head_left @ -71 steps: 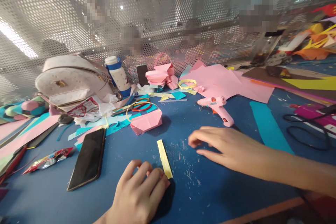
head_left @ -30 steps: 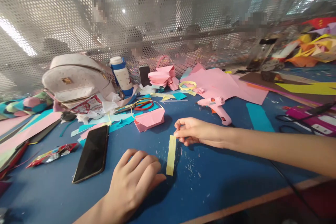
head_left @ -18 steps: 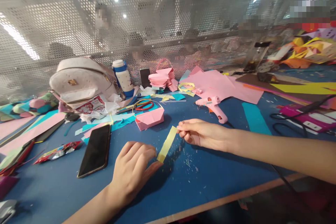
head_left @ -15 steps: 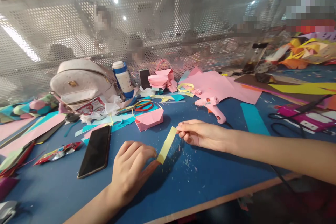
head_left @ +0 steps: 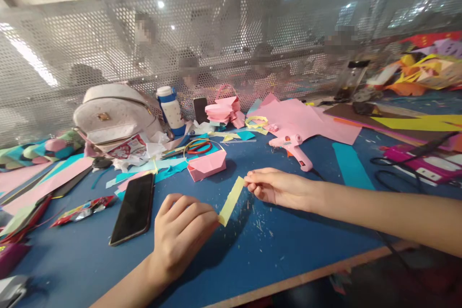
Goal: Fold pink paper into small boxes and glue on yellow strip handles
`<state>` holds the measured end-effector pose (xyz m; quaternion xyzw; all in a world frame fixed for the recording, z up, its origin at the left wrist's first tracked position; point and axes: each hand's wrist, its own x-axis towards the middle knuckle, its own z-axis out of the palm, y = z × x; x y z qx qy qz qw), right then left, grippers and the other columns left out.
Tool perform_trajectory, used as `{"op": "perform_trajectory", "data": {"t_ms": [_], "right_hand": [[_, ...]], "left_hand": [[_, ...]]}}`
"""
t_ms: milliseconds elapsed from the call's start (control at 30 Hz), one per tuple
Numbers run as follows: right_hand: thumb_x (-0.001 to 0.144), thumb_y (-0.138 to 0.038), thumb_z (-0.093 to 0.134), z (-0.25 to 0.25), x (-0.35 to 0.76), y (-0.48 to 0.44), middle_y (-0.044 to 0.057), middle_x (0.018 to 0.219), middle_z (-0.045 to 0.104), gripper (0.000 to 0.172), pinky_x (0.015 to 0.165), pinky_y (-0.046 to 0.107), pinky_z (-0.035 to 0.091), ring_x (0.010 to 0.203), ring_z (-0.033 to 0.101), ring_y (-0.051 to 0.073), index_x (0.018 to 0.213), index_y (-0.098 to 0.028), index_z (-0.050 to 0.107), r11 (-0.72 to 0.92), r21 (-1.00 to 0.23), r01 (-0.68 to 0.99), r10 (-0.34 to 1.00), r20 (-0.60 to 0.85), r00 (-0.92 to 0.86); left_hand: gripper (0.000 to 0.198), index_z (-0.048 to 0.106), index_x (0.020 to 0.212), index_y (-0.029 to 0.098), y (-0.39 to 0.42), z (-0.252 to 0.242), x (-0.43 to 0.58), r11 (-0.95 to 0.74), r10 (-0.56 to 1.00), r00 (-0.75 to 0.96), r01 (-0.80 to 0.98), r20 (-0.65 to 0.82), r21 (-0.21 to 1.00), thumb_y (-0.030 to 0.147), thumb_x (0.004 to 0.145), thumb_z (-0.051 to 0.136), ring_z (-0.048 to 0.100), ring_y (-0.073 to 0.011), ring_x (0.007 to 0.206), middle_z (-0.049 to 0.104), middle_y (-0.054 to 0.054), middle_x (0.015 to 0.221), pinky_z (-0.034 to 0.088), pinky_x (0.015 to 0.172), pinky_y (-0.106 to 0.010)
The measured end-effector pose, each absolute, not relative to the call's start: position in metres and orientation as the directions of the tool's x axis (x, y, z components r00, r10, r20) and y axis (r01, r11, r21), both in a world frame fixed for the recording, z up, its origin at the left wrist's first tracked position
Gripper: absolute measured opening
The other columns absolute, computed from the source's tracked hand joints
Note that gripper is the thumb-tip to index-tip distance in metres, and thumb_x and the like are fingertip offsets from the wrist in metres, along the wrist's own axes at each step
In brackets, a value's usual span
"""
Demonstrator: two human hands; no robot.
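Observation:
Between my two hands a short yellow paper strip (head_left: 231, 201) is held up at a slant over the blue table. My right hand (head_left: 266, 186) pinches its upper end between thumb and fingertips. At the lower end, my left hand (head_left: 184, 231) is closed on the strip, its thumb mostly hidden behind the fingers. Just beyond the strip sits a small pink paper basket (head_left: 207, 166) with a thin yellow handle. A pink glue gun (head_left: 294, 150) lies on its side beyond my right hand.
A dark phone (head_left: 133, 209) lies left of my left hand, near a red snack wrapper (head_left: 83, 211). Farther back stand a pale backpack (head_left: 117, 115) and a bottle (head_left: 171, 110). Pink paper sheets (head_left: 299, 118) and a magenta power strip (head_left: 415, 163) are on the right.
My left fingers have closed onto the strip's lower end, where the thumb showed beneath it before. My right hand keeps its pinch. The whole view has shifted slightly.

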<state>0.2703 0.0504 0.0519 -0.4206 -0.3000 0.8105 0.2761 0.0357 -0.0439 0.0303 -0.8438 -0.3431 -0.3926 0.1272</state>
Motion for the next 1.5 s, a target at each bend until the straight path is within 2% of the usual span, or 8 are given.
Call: {"op": "perform_trajectory", "data": {"t_ms": [300, 400, 533, 633, 733, 867, 1033, 1500], "right_hand": [[0.087, -0.006, 0.062, 0.048, 0.270, 0.047, -0.001, 0.068, 0.057, 0.014, 0.050, 0.009, 0.051, 0.054, 0.056, 0.003, 0.077, -0.013, 0.056, -0.615, -0.776, -0.141, 0.731, -0.494, -0.470], [0.084, -0.014, 0.070, 0.047, 0.273, 0.046, -0.001, 0.074, 0.060, 0.013, 0.053, 0.010, 0.051, 0.057, 0.056, 0.004, 0.085, -0.016, 0.057, -0.444, -0.894, -0.057, 0.813, -0.375, -0.445], [0.083, -0.024, 0.070, 0.043, 0.278, 0.050, -0.001, 0.077, 0.061, 0.015, 0.055, 0.015, 0.050, 0.060, 0.056, 0.006, 0.089, -0.016, 0.058, -0.105, -0.993, 0.059, 0.880, -0.120, -0.459], [0.085, -0.024, 0.067, 0.039, 0.283, 0.055, -0.003, 0.074, 0.059, 0.010, 0.054, 0.019, 0.048, 0.055, 0.055, 0.006, 0.086, -0.017, 0.059, 0.150, -0.980, 0.128, 0.883, 0.075, -0.464], [0.087, -0.027, 0.064, 0.037, 0.285, 0.054, -0.001, 0.079, 0.061, 0.010, 0.055, 0.021, 0.047, 0.056, 0.054, 0.007, 0.084, -0.018, 0.062, 0.322, -0.928, 0.186, 0.854, 0.201, -0.479], [0.084, -0.032, 0.069, 0.038, 0.286, 0.044, 0.001, 0.088, 0.064, 0.015, 0.060, 0.021, 0.046, 0.072, 0.057, 0.011, 0.086, -0.019, 0.064, 0.437, -0.874, 0.212, 0.810, 0.280, -0.515], [0.076, -0.029, 0.079, 0.037, 0.286, 0.041, -0.002, 0.085, 0.061, 0.021, 0.057, 0.021, 0.042, 0.064, 0.051, 0.008, 0.083, -0.019, 0.062, 0.525, -0.822, 0.221, 0.764, 0.341, -0.548], [0.076, -0.021, 0.078, 0.035, 0.278, 0.042, -0.002, 0.080, 0.057, 0.012, 0.058, 0.023, 0.039, 0.064, 0.048, 0.009, 0.074, -0.018, 0.066, 0.555, -0.785, 0.275, 0.751, 0.330, -0.573]], "left_hand": [[0.014, 0.066, 0.088, 0.020, -0.043, 0.035, 0.034, -0.741, 0.480, 0.453, 0.668, 0.751, 0.071, 0.008, 0.082, 0.071, 0.058, -0.0160, 0.071, 0.073, 0.001, 0.080, 0.036, 0.070, -0.033], [0.016, 0.065, 0.085, 0.021, -0.041, 0.035, 0.032, -0.719, 0.556, 0.372, 0.664, 0.743, 0.205, 0.007, 0.081, 0.070, 0.059, -0.0152, 0.070, 0.071, 0.002, 0.078, 0.038, 0.070, -0.032], [0.012, 0.064, 0.078, 0.022, -0.035, 0.032, 0.029, -0.620, 0.706, 0.163, 0.613, 0.689, 0.490, 0.013, 0.083, 0.069, 0.060, -0.0148, 0.072, 0.067, 0.003, 0.074, 0.041, 0.071, -0.031], [0.011, 0.064, 0.074, 0.022, -0.032, 0.028, 0.027, -0.518, 0.799, 0.015, 0.527, 0.601, 0.674, 0.018, 0.083, 0.070, 0.059, -0.0144, 0.071, 0.065, 0.003, 0.073, 0.044, 0.070, -0.028], [0.012, 0.064, 0.072, 0.021, -0.030, 0.026, 0.028, -0.444, 0.843, -0.065, 0.477, 0.534, 0.759, 0.021, 0.081, 0.071, 0.058, -0.0140, 0.071, 0.064, 0.002, 0.072, 0.045, 0.066, -0.025], [0.012, 0.065, 0.069, 0.021, -0.028, 0.026, 0.028, -0.393, 0.861, -0.120, 0.462, 0.495, 0.795, 0.023, 0.079, 0.072, 0.058, -0.0144, 0.072, 0.064, 0.002, 0.071, 0.044, 0.065, -0.024], [0.013, 0.065, 0.069, 0.021, -0.029, 0.025, 0.028, -0.382, 0.860, -0.139, 0.464, 0.491, 0.799, 0.024, 0.079, 0.072, 0.057, -0.0145, 0.072, 0.063, 0.002, 0.071, 0.044, 0.066, -0.024], [0.014, 0.065, 0.069, 0.020, -0.027, 0.024, 0.028, -0.372, 0.860, -0.146, 0.474, 0.489, 0.798, 0.025, 0.079, 0.072, 0.056, -0.0151, 0.073, 0.062, 0.001, 0.072, 0.043, 0.067, -0.025]]}}
